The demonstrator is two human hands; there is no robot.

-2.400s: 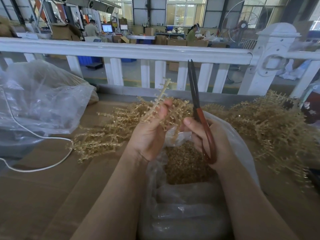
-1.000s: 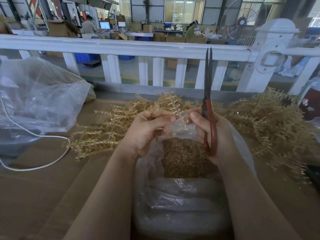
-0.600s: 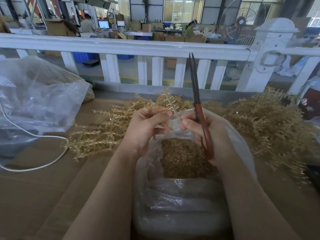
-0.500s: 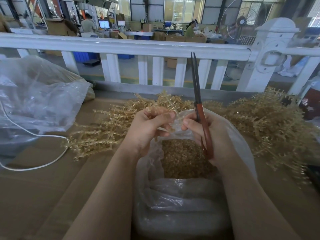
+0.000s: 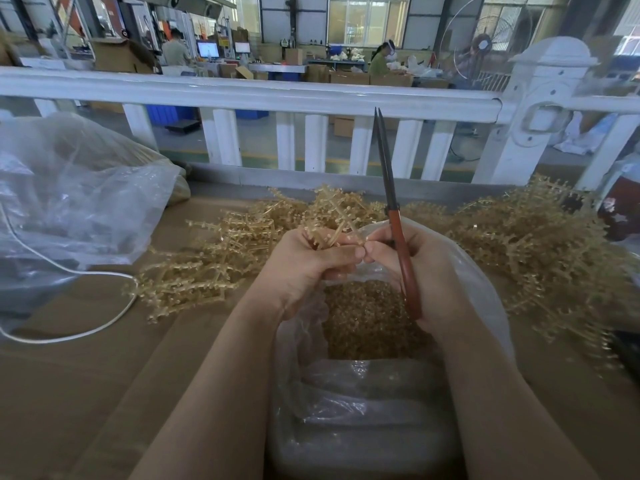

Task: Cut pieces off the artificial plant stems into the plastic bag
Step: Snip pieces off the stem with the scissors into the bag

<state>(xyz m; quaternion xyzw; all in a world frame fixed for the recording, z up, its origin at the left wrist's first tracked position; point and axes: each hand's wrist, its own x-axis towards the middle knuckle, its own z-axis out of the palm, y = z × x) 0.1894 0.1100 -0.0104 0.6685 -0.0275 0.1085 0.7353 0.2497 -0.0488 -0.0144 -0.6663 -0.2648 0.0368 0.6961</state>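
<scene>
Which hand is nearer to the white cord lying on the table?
Left. The left hand grips a stem over the bag, right of the white cord; the right hand, holding scissors, is farther right.

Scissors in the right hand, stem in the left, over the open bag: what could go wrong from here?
1. The scissors stand blades-up and closed while the right hand also pinches at the stem; the tool could slip.
2. Left hand fingertips sit close to the blades' base, so a cut there might nick them.
3. Cut bits may miss the plastic bag.
</scene>
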